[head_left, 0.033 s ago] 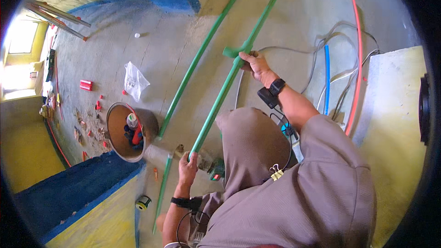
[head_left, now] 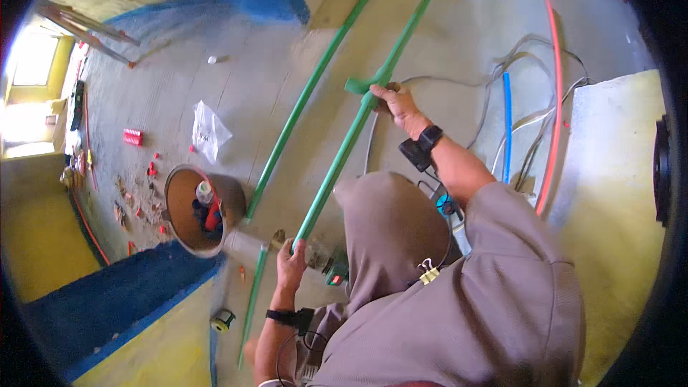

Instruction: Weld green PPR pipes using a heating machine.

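No visible change vs the other frame taken at the same instant: both hands hold as they were. Right hand (head_left: 398,106) has fingers clamped on the green pipe (head_left: 337,168) just below its tee fitting (head_left: 360,86), far center; left hand (head_left: 291,256) fingers wrapped round the pipe's near end, right of the brown bucket (head_left: 188,204). Second green pipe (head_left: 304,107) lies on the floor (head_left: 459,43) to the left, roughly parallel; judging by this, pipe is being lined up, not released.

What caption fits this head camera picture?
Left hand and right hand grip a long green pipe above a concrete floor.
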The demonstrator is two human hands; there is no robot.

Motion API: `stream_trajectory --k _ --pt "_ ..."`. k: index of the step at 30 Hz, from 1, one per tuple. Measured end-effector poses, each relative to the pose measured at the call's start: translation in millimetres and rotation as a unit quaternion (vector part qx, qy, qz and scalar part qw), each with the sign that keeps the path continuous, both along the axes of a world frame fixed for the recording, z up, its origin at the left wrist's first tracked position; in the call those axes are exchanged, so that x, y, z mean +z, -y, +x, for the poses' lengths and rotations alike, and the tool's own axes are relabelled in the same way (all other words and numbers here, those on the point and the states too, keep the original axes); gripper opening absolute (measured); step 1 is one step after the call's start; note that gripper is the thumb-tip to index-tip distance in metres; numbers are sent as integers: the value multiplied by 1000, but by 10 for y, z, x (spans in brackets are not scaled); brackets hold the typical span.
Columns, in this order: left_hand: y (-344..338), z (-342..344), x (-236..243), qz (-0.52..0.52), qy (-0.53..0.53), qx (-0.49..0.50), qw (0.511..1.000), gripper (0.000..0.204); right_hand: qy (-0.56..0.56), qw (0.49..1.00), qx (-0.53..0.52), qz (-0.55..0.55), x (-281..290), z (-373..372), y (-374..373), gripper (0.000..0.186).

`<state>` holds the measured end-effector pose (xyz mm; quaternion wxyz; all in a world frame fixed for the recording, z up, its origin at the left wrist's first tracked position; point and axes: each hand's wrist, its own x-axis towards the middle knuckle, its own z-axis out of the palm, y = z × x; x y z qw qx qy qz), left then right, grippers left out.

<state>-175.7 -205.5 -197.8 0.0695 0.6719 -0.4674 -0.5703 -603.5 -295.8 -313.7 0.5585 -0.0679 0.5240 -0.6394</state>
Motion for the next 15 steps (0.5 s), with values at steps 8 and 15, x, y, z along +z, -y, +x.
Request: stream_trajectory --k 8,15 --pt "187 49 454 -420 154 -112 887 31 9 994 -103 45 -318 -433 403 23" --pt "54 1193 618 -194 248 -22 949 29 -44 982 -130 131 -663 -668 1045 20"
